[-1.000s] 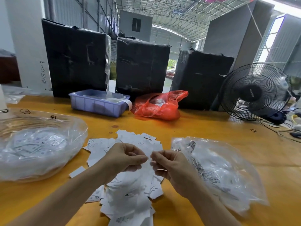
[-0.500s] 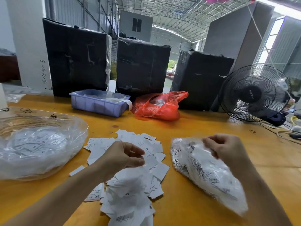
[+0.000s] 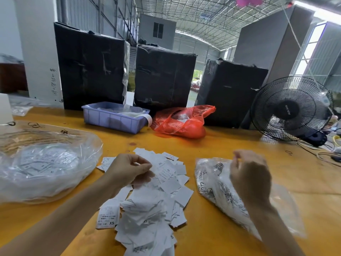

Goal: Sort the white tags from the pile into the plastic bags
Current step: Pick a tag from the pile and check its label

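A loose pile of white size tags (image 3: 147, 209) lies on the yellow table (image 3: 230, 145) in front of me. My left hand (image 3: 129, 170) hovers over the pile's far part, thumb against curled fingers, apparently pinching a blurred white tag. To the right lies a printed clear plastic bag (image 3: 212, 183) with tags inside. My right hand (image 3: 249, 174) is over that bag's far end with its back to me and its fingers curled down; what they hold is hidden. A larger clear bag (image 3: 46, 172) with tags sits at the left.
A lilac plastic bin (image 3: 112, 117) and a red plastic bag (image 3: 180, 122) stand beyond the pile. Three black wrapped boxes (image 3: 164, 78) line the table's back. A black fan (image 3: 291, 109) and cables (image 3: 328, 156) occupy the far right.
My hands met over the pile on one tag. Then my right hand swung right to the printed bag and now sits lower over it. My left hand has stayed above the pile.
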The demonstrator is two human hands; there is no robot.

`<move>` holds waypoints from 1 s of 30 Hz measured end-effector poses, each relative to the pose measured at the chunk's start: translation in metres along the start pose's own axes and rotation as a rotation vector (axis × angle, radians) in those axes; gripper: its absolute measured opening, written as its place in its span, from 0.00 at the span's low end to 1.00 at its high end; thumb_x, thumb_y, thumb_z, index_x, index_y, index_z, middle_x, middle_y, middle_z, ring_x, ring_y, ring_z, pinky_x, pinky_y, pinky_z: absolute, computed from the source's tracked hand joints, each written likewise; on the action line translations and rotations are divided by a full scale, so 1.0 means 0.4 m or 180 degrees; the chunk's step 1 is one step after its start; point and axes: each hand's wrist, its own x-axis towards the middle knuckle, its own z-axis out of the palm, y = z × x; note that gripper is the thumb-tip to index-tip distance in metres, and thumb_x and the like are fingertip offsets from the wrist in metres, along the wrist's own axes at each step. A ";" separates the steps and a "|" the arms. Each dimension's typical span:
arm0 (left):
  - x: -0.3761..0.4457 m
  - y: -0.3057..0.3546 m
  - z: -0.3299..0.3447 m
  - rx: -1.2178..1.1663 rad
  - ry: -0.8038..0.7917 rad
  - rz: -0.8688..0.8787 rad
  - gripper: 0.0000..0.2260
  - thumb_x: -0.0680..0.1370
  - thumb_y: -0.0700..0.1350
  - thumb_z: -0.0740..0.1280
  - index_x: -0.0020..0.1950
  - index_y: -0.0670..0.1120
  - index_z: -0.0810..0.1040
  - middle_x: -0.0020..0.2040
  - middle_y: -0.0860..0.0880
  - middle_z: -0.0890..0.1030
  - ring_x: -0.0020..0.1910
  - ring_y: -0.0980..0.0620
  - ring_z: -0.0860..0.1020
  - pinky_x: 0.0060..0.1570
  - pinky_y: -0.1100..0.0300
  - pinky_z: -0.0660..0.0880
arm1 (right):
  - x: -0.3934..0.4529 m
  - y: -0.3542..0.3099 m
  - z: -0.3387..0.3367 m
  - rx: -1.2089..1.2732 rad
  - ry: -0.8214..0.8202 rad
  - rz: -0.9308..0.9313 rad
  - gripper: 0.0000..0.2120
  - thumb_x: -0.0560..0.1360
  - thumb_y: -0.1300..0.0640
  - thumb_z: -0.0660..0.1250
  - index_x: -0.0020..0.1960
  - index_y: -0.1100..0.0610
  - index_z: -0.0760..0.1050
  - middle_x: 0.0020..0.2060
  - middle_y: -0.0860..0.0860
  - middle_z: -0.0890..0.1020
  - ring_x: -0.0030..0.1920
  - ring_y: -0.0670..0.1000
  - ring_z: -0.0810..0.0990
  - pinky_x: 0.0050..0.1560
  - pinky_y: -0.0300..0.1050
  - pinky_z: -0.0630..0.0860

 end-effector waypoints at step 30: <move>-0.028 0.019 0.029 -0.0272 -0.0446 -0.0099 0.09 0.65 0.42 0.74 0.40 0.37 0.84 0.40 0.41 0.85 0.35 0.53 0.83 0.34 0.66 0.78 | -0.079 -0.150 0.049 0.4414 -0.2493 0.2144 0.13 0.77 0.69 0.62 0.48 0.55 0.82 0.41 0.58 0.85 0.40 0.53 0.83 0.40 0.42 0.80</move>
